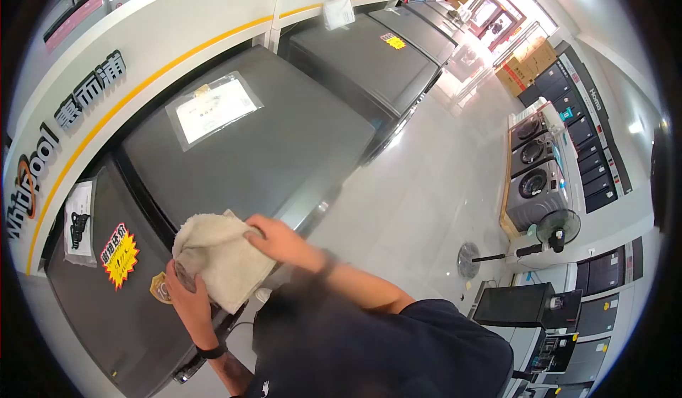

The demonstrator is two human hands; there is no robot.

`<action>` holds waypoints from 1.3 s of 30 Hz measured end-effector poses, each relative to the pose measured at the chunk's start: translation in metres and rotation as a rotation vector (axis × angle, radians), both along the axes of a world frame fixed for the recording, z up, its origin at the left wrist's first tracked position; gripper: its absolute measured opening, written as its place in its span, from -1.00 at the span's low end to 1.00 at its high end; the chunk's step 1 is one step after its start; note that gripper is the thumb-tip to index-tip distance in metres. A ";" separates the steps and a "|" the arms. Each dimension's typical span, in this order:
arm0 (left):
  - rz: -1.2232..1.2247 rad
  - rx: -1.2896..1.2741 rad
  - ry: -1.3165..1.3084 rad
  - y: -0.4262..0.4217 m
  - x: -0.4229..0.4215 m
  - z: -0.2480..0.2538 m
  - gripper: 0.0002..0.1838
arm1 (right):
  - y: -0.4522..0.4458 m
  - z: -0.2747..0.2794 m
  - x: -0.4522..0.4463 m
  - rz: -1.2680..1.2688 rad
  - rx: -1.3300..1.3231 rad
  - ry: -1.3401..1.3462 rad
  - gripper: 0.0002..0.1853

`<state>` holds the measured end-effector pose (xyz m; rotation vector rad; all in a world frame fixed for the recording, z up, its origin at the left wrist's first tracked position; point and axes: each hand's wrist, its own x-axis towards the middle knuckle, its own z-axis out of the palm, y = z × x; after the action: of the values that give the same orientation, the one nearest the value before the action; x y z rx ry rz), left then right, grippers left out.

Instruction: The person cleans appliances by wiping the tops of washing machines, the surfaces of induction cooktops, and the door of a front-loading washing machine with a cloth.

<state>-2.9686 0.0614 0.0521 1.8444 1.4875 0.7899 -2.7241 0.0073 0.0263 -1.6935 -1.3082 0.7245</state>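
Note:
A cream-coloured cloth, folded and bunched, is held between my two hands over the front edge of a dark grey appliance top. My left hand grips its left side, fingers curled at a crumpled fold. On the upper right side of the cloth, my right hand pinches it with the thumb on top. Close to my left hand a gold badge-shaped sticker sits on the neighbouring dark appliance top. A paper in a plastic sleeve lies farther back on the first top.
A white display wall with Whirlpool lettering runs behind the appliances. Yellow price stickers mark some tops. Across the tiled floor stand front-loading washing machines, a fan and cardboard boxes.

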 end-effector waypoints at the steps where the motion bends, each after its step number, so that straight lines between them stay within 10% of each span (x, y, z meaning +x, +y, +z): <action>1: 0.029 0.066 0.086 -0.002 0.002 0.003 -0.39 | 0.000 0.003 0.006 -0.052 0.058 -0.082 -0.69; 6: -0.286 0.229 0.116 -0.016 0.049 0.009 -0.39 | -0.015 0.024 0.034 -0.283 0.182 -0.707 -0.46; 10: -0.541 0.149 0.356 -0.044 0.085 0.016 -0.33 | -0.012 0.006 0.012 -0.094 0.252 -0.469 -0.43; 22: -0.181 0.267 0.404 -0.046 0.057 0.014 -0.43 | -0.004 0.002 -0.027 0.100 0.175 -0.595 -0.38; 39: -0.491 0.293 0.368 -0.071 0.289 -0.025 -0.55 | -0.049 -0.011 0.188 0.079 -0.060 -0.868 -0.29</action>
<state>-2.6800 -0.0094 0.0268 2.5486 1.0755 0.4591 -2.5364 -0.0419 0.0157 -2.1097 -1.9439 0.0271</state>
